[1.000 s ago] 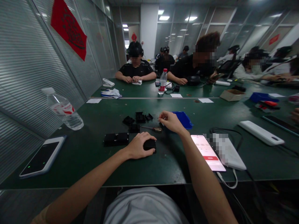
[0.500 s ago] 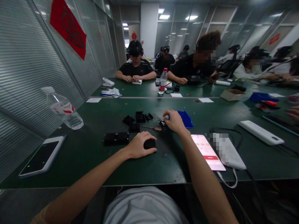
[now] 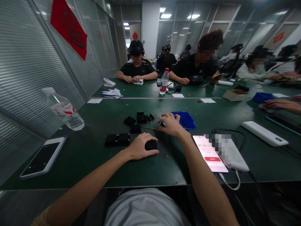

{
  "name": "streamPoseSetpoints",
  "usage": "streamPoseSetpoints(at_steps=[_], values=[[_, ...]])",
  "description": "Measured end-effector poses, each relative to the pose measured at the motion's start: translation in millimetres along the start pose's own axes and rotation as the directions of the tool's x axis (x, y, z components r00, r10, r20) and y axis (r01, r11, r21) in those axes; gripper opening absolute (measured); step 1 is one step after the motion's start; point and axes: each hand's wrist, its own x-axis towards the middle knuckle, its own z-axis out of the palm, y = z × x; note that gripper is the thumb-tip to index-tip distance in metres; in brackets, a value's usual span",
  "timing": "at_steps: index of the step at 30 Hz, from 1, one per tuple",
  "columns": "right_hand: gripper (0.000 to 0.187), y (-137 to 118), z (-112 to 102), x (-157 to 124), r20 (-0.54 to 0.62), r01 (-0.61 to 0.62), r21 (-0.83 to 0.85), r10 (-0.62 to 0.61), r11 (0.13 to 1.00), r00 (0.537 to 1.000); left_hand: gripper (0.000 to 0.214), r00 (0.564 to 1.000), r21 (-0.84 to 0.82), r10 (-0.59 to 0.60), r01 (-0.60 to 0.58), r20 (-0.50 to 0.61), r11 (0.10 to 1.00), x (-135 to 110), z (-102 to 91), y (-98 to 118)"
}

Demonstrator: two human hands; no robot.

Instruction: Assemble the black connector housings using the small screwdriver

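My left hand is closed around a small black box that lies on the green table. Curved and spread, the fingers of my right hand hover over a small dark part, which they mostly hide. Beneath them lies a screwdriver, its thin shaft pointing left and its handle largely covered. Just behind my right hand is a blue tray with small dark bits in it. Several black plastic pieces lie left of that hand. Two black boxes sit side by side left of my left hand.
A tilted water bottle and a phone are at the left. On the right lie a lit phone, a white power bank with cables, and another white device. Co-workers sit across the table; a person's hand reaches in at right.
My right hand has moved slightly left and down over the small part and screwdriver handle, uncovering more of the blue tray. My left hand stays put. The co-worker's hand at right has reached further in.
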Motion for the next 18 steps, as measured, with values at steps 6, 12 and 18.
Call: streamPoseSetpoints(at_steps=[6, 12, 18], values=[[0.020, -5.6, -2.2, -3.5, 0.089, -0.024, -0.087, 0.032, 0.996, 0.996, 0.038, 1.000, 0.001, 0.004, -0.004, -0.001, 1.000, 0.5, 1.3, -3.6], [0.013, -7.5, -5.0, -4.3, 0.140, -0.003, -0.068, 0.013, 0.998, 0.990, 0.035, 1.000, 0.001, 0.006, -0.006, -0.004, 1.000, 0.2, 1.6, -2.8], [0.009, -0.6, -3.5, -1.8, 0.072, -0.001, 0.043, -0.002, 0.999, 0.997, 0.034, 1.000, -0.021, 0.002, -0.003, -0.014, 1.000, 0.6, 1.4, -2.3]])
